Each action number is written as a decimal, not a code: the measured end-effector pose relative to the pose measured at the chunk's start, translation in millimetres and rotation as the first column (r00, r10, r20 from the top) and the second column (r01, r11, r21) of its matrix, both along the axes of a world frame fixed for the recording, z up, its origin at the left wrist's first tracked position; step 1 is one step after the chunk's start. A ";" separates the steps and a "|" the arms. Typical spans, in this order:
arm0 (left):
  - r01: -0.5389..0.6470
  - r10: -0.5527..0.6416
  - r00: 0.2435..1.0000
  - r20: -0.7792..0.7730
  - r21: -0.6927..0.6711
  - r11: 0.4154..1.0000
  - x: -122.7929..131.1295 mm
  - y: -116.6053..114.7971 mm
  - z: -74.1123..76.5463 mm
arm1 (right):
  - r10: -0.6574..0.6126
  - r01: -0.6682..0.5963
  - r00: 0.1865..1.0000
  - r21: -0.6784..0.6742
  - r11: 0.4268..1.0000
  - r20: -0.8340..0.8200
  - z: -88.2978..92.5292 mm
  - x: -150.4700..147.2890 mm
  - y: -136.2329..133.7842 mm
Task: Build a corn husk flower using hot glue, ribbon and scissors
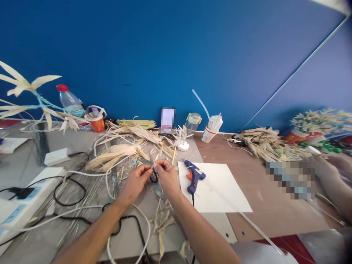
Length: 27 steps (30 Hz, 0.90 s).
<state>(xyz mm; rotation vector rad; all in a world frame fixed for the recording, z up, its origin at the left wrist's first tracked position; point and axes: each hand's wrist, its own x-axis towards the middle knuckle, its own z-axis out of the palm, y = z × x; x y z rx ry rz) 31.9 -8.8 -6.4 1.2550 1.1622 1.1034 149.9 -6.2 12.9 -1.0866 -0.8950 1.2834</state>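
Note:
Close together over the table's middle, my left hand (pixel 136 180) and my right hand (pixel 167 177) meet at the fingertips. Both are closed in a pinch on something small and pale that I cannot make out. A dark looped object (pixel 154 177) shows just beneath the fingers, partly hidden. Dried corn husks (pixel 117 154) lie beyond my left hand, and torn husk strips (pixel 162 216) lie between my forearms. To the right of my right hand, a blue glue gun (pixel 195 176) with an orange trigger rests on a white sheet of paper (pixel 220 194).
White power strip (pixel 41 179) and tangled cables lie at left, near thin wires (pixel 79 205). A husk flower stem (pixel 41 102), bottle (pixel 70 101), phone (pixel 167 121) and paper cup (pixel 210 132) stand toward the blue wall. Another person's hand (pixel 326 170) is at right by a husk pile (pixel 261 143).

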 end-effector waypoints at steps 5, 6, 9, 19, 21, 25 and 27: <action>-0.031 0.041 0.994 -0.098 0.097 0.995 -0.6 2.4 1.0 | -0.018 0.018 1.000 0.007 1.000 -0.005 -3.7 -4.1 1.1; -0.036 0.049 0.992 -0.119 0.113 0.993 -0.5 2.3 1.7 | -0.018 0.018 1.000 0.008 1.000 -0.003 -4.4 -4.7 1.3; -0.054 0.080 0.982 -0.174 0.151 0.987 -0.3 1.2 4.0 | -0.018 0.018 1.000 -0.001 1.000 -0.002 -5.9 -6.6 1.3; -0.125 0.146 0.980 -0.132 0.150 0.981 -1.9 1.3 0.8 | -0.061 0.060 0.993 -0.010 0.998 -0.099 -4.2 0.6 1.8; -0.127 0.148 0.980 -0.131 0.154 0.980 -2.2 1.3 0.9 | -0.002 0.002 0.997 -0.010 1.000 -0.082 -1.3 3.1 1.4; -0.119 0.140 0.982 -0.125 0.160 0.980 -2.2 0.1 4.8 | 0.049 -0.052 0.994 0.032 0.998 0.100 1.0 1.5 -0.3; -0.122 0.143 0.982 -0.127 0.161 0.979 -1.8 -0.6 6.9 | 0.009 -0.021 0.982 0.064 0.998 0.188 0.0 -0.2 -0.7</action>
